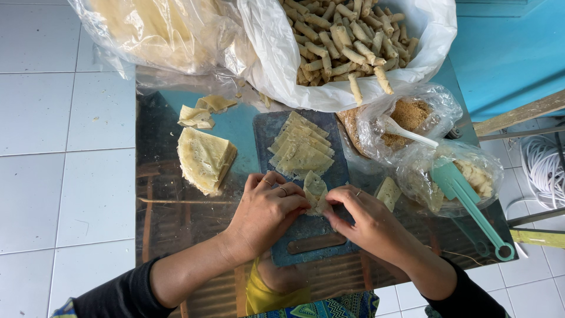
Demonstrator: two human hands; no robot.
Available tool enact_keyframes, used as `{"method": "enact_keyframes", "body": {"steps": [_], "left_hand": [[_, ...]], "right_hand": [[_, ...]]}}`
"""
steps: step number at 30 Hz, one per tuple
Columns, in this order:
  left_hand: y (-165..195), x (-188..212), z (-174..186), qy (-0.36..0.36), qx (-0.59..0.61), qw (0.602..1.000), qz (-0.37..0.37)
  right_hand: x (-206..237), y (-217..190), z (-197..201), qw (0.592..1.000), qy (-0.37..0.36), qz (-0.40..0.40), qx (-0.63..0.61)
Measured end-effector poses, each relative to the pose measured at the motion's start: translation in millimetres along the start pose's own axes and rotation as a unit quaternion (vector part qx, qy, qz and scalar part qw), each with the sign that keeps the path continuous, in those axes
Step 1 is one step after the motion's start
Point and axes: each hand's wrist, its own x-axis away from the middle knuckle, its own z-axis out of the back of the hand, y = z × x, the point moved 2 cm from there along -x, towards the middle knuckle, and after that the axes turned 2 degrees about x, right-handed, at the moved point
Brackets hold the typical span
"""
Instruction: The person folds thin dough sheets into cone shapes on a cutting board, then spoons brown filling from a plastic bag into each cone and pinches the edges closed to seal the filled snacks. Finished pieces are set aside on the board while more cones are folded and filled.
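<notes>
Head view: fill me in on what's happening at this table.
A person is folding a small pale wrapper sheet with both hands, left hand and right hand, over a dark blue cutting board. A fanned row of cut wrappers lies further up the board. A white bag of finished rolls sits behind, and bagged filling with a white spoon to the right.

table top [176, 229]: reflective, glossy metal
cutting board [276, 132]: matt blue plastic, scuffed
bags [435, 35]: thin, crinkled, glossy plastic
dough sheet [315, 191]: soft, matt, speckled
spatula [465, 194]: smooth teal plastic
</notes>
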Motion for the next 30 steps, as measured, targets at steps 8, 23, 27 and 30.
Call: {"method": "enact_keyframes", "body": {"steps": [8, 23, 27, 30], "left_hand": [[0, -1, 2, -0.005, -0.003, 1.0, 0.001], [1, -1, 1, 0.001, 0.0, 1.0, 0.001], [1, -1, 3, 0.009, 0.001, 1.0, -0.003], [1, -2, 3, 0.003, 0.009, 1.0, 0.01]], "right_hand": [[4, 0, 1, 0.999, 0.0, -0.03, 0.013], [5, -2, -4, 0.999, -0.016, 0.009, 0.045], [2, -4, -7, 0.997, -0.033, 0.028, 0.067], [1, -5, -11, 0.995, -0.029, 0.048, 0.081]]}}
